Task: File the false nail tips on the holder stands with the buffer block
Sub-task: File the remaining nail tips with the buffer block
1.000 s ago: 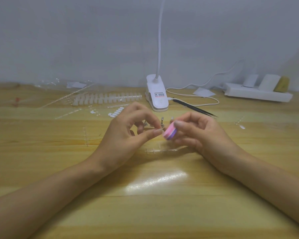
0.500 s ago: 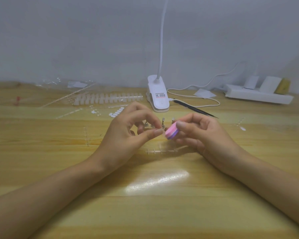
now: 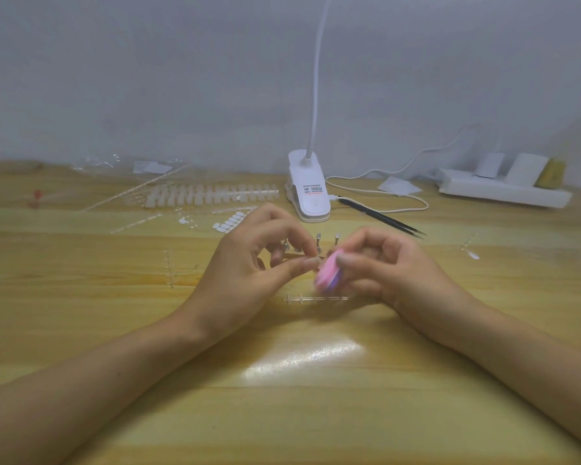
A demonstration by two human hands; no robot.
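Observation:
My right hand [image 3: 386, 266] grips a small pink and purple buffer block [image 3: 329, 275], which is blurred with motion. My left hand [image 3: 252, 263] pinches something small between thumb and forefinger right against the block; it is too small to make out, probably a nail tip on its holder. Behind the fingers stand several small metal holder stands [image 3: 318, 241]. A clear plastic sprue strip [image 3: 316, 299] lies on the table under my hands.
A white clip lamp [image 3: 309, 193] with its cable stands behind my hands. Black tweezers [image 3: 383, 218] lie to its right, a white power strip [image 3: 503, 193] at the far right. Rows of clear nail tips [image 3: 212, 194] and loose white tips [image 3: 230, 224] lie at the back left.
The buffer block has shifted slightly down and is now blurred, rubbing against what my left hand pinches. My left hand has stayed in place.

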